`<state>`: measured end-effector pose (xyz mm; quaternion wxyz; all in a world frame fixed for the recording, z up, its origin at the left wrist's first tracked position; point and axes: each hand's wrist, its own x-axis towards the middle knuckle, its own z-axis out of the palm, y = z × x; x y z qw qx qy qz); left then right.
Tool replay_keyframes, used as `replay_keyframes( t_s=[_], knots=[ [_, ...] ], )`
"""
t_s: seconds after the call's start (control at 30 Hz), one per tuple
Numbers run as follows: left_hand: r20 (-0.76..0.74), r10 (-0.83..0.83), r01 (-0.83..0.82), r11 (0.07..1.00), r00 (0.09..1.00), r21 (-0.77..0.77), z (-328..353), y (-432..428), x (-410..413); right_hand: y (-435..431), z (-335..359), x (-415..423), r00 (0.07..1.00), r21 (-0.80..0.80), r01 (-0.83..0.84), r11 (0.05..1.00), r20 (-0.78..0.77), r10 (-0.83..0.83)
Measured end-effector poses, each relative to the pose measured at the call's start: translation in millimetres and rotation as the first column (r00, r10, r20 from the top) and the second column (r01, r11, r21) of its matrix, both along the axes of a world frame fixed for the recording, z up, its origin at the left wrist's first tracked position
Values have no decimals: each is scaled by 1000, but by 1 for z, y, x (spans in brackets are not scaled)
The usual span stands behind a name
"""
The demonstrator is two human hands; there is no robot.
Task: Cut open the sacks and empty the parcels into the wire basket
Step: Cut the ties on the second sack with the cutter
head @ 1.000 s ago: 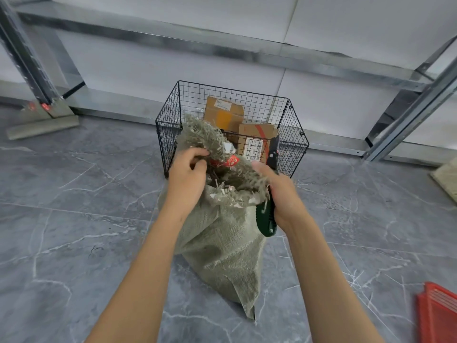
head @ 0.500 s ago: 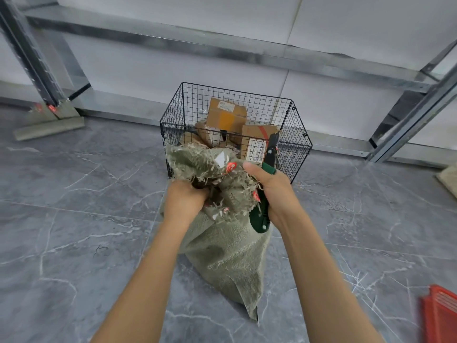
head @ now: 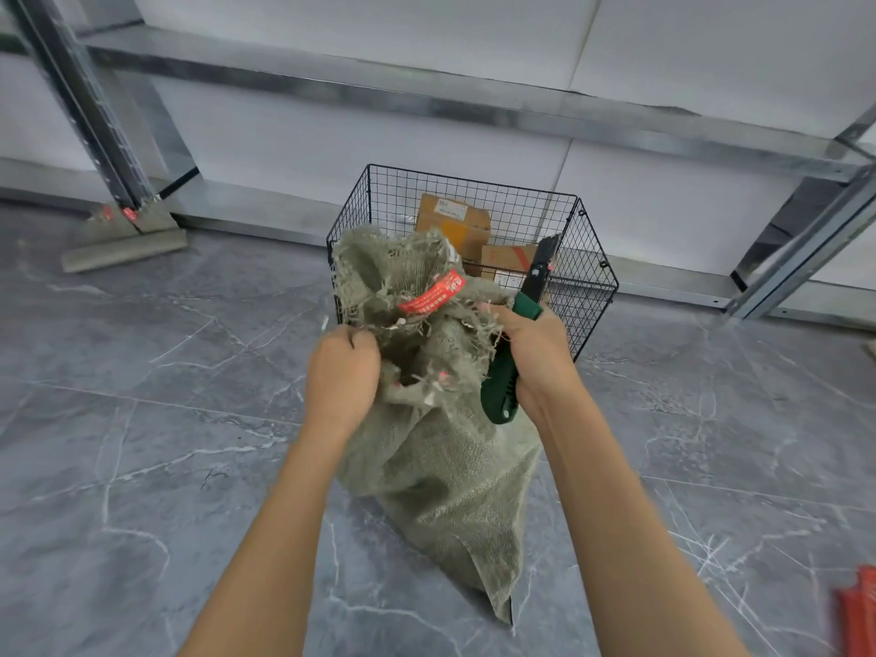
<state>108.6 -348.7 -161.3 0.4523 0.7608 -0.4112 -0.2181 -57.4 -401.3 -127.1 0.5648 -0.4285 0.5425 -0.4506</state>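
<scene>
Left hand (head: 342,372) and right hand (head: 535,358), also clenching green-handled utility knife (head: 514,343), gripping frayed mouth of grey-green woven sack (head: 441,448) before black wire basket (head: 592,286); advisable: spread wide, blade outward.

Grey marble-look tile floor (head: 142,467) with white veining, carries everything. On it: black wire basket (head: 592,296) by the far wall, cardboard parcels (head: 452,220) inside; green woven sack (head: 450,490) just in front of the basket, lower end on the tiles, frayed top against the basket's near side; grey footing block (head: 123,246) of a metal rack upright (head: 85,101) far left; metal rail (head: 246,208) along the wall base. Red slatted object (head: 860,614) at bottom right edge, cropped, can't tell what it is.
</scene>
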Motion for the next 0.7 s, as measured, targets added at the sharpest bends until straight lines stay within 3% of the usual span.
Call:
replay_keyframes(
  t_s=[0.17, 0.33, 0.43, 0.57, 0.7],
  knots=[
    [23, -67, 69, 994, 997, -82, 5, 5, 0, 0, 2, 6, 999, -11, 30, 999, 14, -30],
    [215, 25, 7, 989, 976, -145, 4, 4, 13, 2, 3, 10, 999, -39, 34, 999, 13, -33],
    [343, 74, -19, 987, 937, -161, 5, 7, 14, 4, 4, 13, 997, -37, 10, 999, -75, -13],
    [230, 108, -44, 963, 967, -266, 11, 11, 15, 6, 3, 16, 966, -82, -75, 994, -253, 52],
    [116, 148, -102, 936, 982, -338, 15, 14, 11, 9, 2, 25, 941, -112, -150, 982, -321, 107]
  ],
)
